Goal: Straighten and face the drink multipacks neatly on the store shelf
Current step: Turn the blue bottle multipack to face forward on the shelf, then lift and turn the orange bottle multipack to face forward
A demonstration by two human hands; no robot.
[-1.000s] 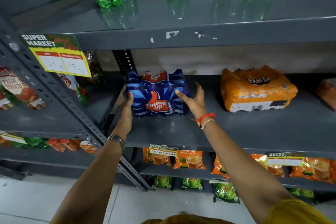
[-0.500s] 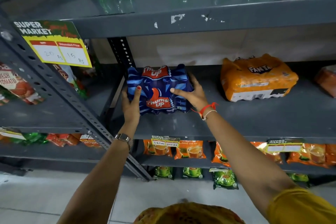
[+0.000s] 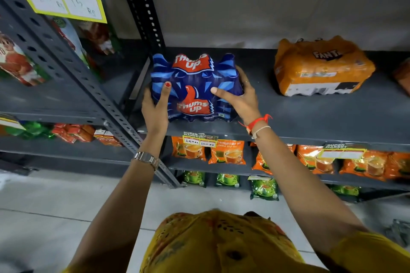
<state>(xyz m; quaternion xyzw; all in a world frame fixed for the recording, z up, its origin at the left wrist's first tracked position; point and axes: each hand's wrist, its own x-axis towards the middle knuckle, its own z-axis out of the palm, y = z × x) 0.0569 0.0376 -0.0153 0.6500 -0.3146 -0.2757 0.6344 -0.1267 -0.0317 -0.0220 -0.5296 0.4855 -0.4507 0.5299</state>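
Both hands clasp the blue Thums Up multipack (image 3: 192,88) at the front of the grey shelf (image 3: 310,117): the left hand (image 3: 155,106) grips its left side with the thumb on top, the right hand (image 3: 240,97) its right side. Just left of the left hand stands a perforated upright (image 3: 88,77), close against the pack. Well right of the right hand lies an orange Fanta multipack (image 3: 321,68), apparently angled. Tea packets (image 3: 227,152) hang below the wrists.

Blue Thums Up multipack (image 3: 195,88): shrink-wrapped, red logo facing front, at the shelf (image 3: 310,117) front edge, left end. Orange Fanta multipack (image 3: 321,68): lying flat at its 3 o'clock, well apart, angled, set farther back.
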